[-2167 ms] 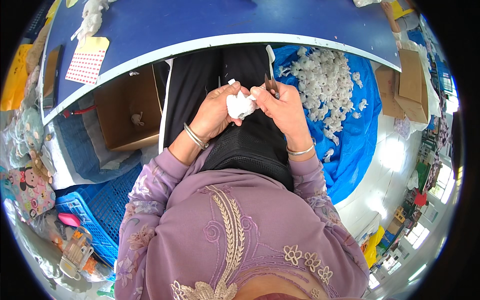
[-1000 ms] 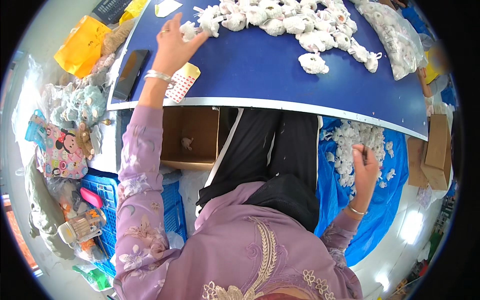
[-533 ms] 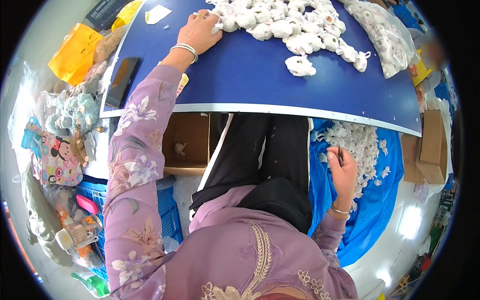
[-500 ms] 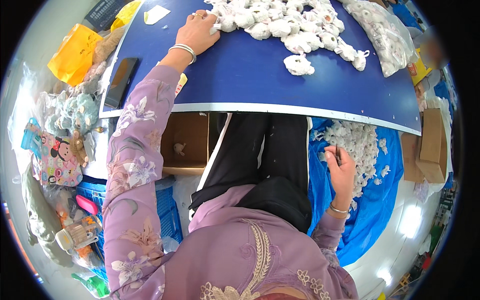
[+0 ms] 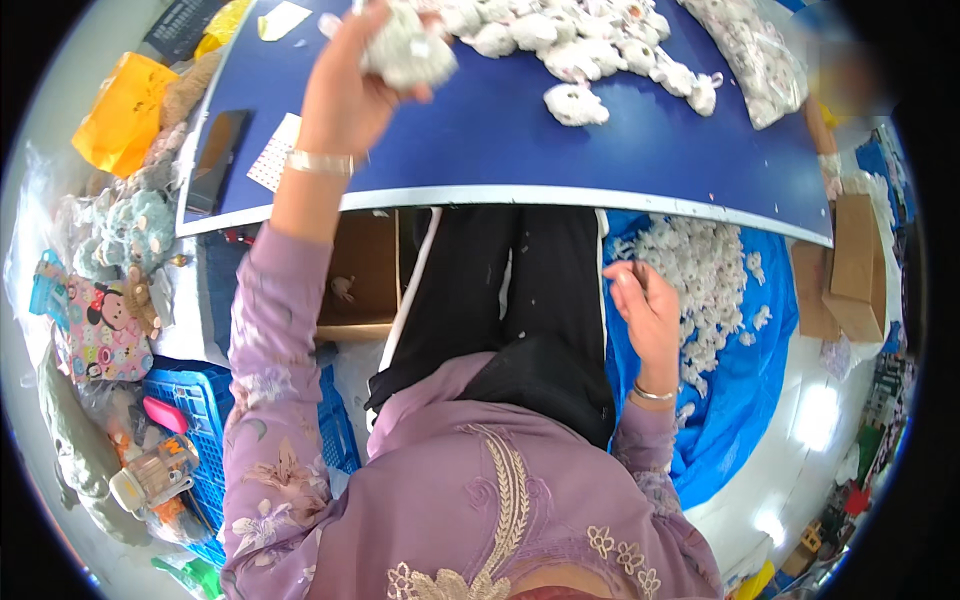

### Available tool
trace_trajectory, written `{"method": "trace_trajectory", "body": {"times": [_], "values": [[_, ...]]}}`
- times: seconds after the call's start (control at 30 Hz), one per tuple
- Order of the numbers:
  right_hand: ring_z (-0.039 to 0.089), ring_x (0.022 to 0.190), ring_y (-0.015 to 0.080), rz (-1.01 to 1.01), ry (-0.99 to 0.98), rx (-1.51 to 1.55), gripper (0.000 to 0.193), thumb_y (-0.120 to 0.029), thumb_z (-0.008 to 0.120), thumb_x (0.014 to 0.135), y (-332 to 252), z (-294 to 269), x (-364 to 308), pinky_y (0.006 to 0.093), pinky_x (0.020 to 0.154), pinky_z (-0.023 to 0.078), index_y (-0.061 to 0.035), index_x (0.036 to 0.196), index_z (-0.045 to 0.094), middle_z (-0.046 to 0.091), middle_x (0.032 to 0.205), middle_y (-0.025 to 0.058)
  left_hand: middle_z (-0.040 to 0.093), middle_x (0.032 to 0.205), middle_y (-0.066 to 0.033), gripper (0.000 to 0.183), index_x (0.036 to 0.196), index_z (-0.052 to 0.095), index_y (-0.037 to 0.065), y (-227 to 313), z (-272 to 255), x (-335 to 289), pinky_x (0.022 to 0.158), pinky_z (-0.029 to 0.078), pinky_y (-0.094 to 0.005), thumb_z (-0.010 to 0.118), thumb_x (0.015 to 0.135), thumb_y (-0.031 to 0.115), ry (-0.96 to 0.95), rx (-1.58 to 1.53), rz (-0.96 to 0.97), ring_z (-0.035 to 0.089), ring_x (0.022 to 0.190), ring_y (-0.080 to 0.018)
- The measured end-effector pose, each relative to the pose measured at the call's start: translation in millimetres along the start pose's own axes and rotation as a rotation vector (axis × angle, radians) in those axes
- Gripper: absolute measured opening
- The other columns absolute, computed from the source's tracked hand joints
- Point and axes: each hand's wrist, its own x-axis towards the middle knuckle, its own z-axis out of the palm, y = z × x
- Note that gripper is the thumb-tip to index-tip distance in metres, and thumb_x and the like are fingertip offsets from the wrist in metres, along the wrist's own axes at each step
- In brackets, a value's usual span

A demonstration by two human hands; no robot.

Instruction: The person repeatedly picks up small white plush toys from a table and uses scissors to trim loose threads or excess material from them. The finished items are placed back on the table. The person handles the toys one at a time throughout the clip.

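Lifted over the far left of the blue table (image 5: pixel 460 150), my left hand (image 5: pixel 340 105) grips a small white plush rabbit head (image 5: pixel 408 52). Beyond it spreads a pile of similar white plush heads (image 5: pixel 585 62), partly cut off by the top of the view. My right hand (image 5: pixel 648 310) is held below the table's front edge with its fingers curled together. What lies in those fingers is too hidden to name. Beside it, an opened blue sack (image 5: pixel 765 380) holds many more small white plush pieces (image 5: pixel 705 275).
A black, phone-like object (image 5: pixel 217 160) and a dotted sheet (image 5: pixel 274 155) lie on the table's left. A clear bag of plush (image 5: pixel 752 65) rests at right. Below stand a cardboard box (image 5: pixel 375 250) and blue crate (image 5: pixel 190 390); another carton (image 5: pixel 855 265) is far right.
My left hand has risen from the pile toward me, now with a plush rabbit head in it, uncovering the dotted sheet. My right hand has shifted slightly left; its dark tool no longer shows clearly.
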Motion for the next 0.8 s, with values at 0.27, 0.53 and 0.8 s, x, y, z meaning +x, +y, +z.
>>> {"method": "trace_trajectory", "body": {"times": [0.27,0.53,0.8], "values": [[0.050,0.070,0.0023,-0.146,-0.107,0.210,0.022,-0.011,0.062,0.094,-12,45,5,0.0178,0.061,0.041,0.0001,0.113,0.063,0.057,0.081,-0.0038,0.055,0.128,-0.0164,0.050,0.128,0.048,0.005,-128,82,-159,0.092,0.056,-0.0465,0.056,0.088,0.033,-0.137,-0.679,-0.548,0.058,0.119,-0.0319],[0.045,0.070,0.0023,-0.130,-0.155,-0.108,0.031,-0.005,0.071,0.084,9,44,2,0.0185,0.060,0.039,-0.0025,0.114,0.064,0.055,0.083,-0.0045,0.052,0.134,-0.0174,0.051,0.133,0.044,0.002,-156,76,-175,0.104,0.046,-0.0476,0.045,0.084,0.016,-0.127,-0.856,-0.556,0.055,0.123,-0.0316],[0.049,0.068,0.0076,-0.223,-0.162,-0.356,0.031,-0.006,0.074,0.077,9,48,3,0.0229,0.057,0.040,-0.0034,0.107,0.065,0.059,0.087,0.0018,0.055,0.131,-0.0148,0.049,0.131,0.047,-0.001,-156,78,-175,0.098,0.052,-0.0411,0.053,0.086,0.018,-0.161,-0.737,-0.573,0.059,0.116,-0.0264]]}}
